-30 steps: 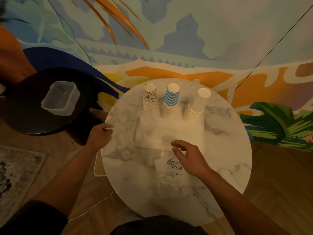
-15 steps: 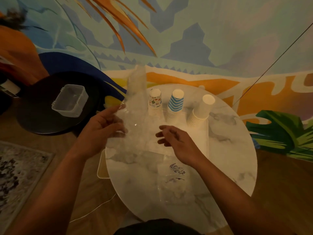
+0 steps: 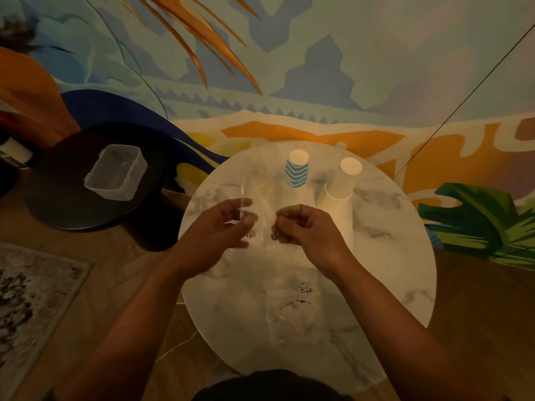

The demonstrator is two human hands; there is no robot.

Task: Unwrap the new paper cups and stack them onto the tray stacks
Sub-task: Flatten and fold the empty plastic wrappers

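Note:
A clear plastic wrapper [image 3: 257,180] stands upright over the left part of the tray [image 3: 351,227]. My left hand [image 3: 220,230] pinches its lower left side and my right hand [image 3: 307,230] pinches its lower right side. I cannot tell what is inside it, and it blurs whatever stands behind it. On the tray's far side stand a stack of blue-striped cups [image 3: 296,170] and a taller, leaning stack of white cups [image 3: 338,186], both upside down. A second clear wrapper [image 3: 292,308] with dark print lies flat on the round marble table [image 3: 390,256], close to me.
To the left is a low black round table [image 3: 58,198] with a clear plastic box [image 3: 115,172] on it. A rug [image 3: 31,299] lies at the lower left, and a thin white cable [image 3: 176,347] runs over the wooden floor. A painted wall is right behind the table.
My left hand lifted the clear wrapper from the table's left side and brought it to the middle. My right hand rose off the flat wrapper and took hold of the lifted one too.

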